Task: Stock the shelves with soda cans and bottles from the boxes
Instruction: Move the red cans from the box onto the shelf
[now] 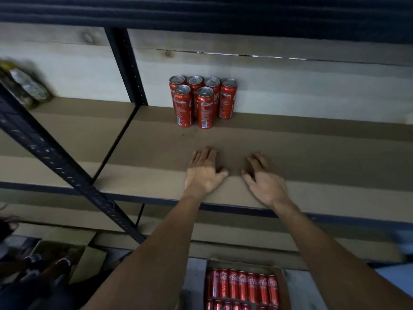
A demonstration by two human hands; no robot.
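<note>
- Your left hand (204, 173) lies flat on the shelf (324, 157) mid-frame, fingers spread, holding nothing.
- The six cans (202, 101) stand just above it, against the back wall; I'd fill the front row beside them.
- The box (282, 287), bottom centre, has more.
- Your right hand (266, 182) is flat and empty too, so grab two.
</note>
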